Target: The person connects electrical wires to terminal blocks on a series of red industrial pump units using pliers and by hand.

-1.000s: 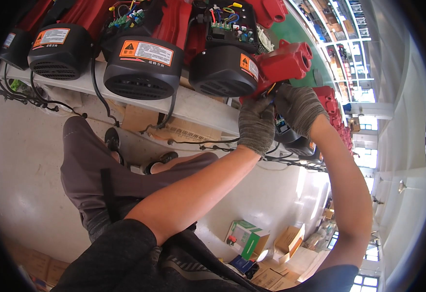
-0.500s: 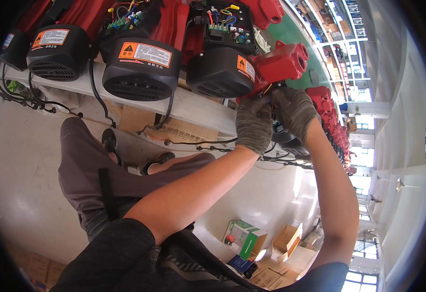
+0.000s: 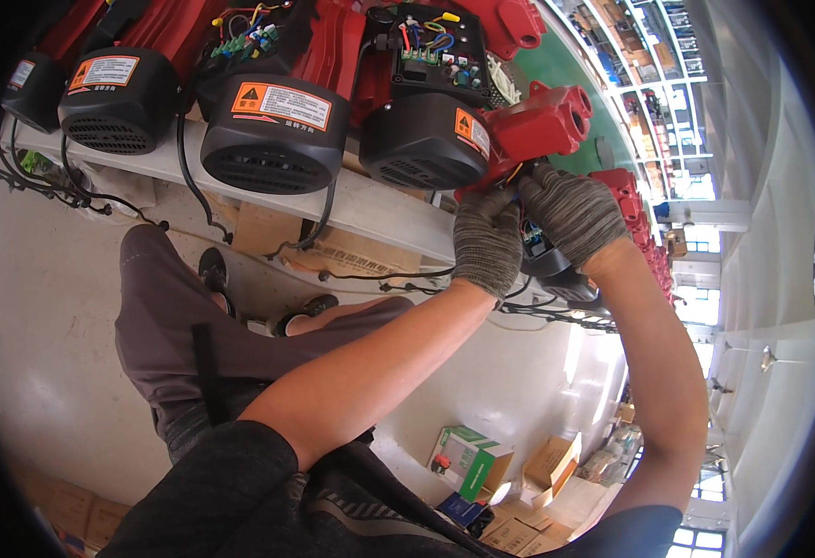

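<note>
My left hand (image 3: 487, 240), in a grey knit glove, has its fingers drawn together over the open wiring box of a red and black electric pump. Close beside it, my right hand (image 3: 573, 214), gloved alike, pinches at the same spot. A short yellow wire (image 3: 515, 171) shows just beyond the fingertips; what the fingers hold is hidden. Below the hands, part of the box's circuit board (image 3: 534, 240) and the pump's black motor cover (image 3: 570, 282) can be seen. To the left stands another pump with a red body (image 3: 538, 126) and an exposed wiring box (image 3: 431, 56).
More pumps with black fan covers (image 3: 273, 139) line the pale bench (image 3: 389, 219), and red pumps continue at right. Black power cords (image 3: 189, 177) hang off the bench edge. On the floor are a green and white box (image 3: 471, 460) and an open carton (image 3: 551, 465).
My right hand has turned and its forearm has swung outward to the right, uncovering more of the wiring box and motor cover. My left hand stays nearly in place.
</note>
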Tool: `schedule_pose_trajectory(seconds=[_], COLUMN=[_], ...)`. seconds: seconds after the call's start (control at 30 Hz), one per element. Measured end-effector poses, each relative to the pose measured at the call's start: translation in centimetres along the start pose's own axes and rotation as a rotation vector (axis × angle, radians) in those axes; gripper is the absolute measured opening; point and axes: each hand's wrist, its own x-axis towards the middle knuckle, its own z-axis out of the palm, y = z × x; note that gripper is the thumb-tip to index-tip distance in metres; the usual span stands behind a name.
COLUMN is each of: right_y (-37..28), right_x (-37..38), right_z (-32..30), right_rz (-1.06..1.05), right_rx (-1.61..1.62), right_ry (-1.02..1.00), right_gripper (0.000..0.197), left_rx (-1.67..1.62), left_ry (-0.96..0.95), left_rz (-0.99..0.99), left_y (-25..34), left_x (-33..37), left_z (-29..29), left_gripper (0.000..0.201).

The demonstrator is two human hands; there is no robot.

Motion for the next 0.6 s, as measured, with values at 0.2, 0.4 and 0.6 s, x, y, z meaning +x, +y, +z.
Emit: schedule_pose_trajectory(seconds=[0.2, 0.4, 0.6], right_y=[-0.9, 0.8, 0.3], right_x=[2.5, 1.8, 1.5], right_z=[-0.9, 2.1, 3.2], right_rz=[0.219, 0.365, 0.458], right_rx=[0.07, 0.374, 0.6], right_ry=[-0.364, -0.319, -0.317], right_gripper=[0.02, 0.023, 0.028], left_rx=[0.013, -0.037, -0.062], left_ry=[0.002, 0.02, 0.009], left_rz=[0.066, 0.045, 0.077], left_y=[-0.5, -0.8, -0.8], left_x=[0.1, -0.1, 0.2], left_z=[-0.1, 0.1, 0.2], left_gripper=[0.024, 0.022, 0.02])
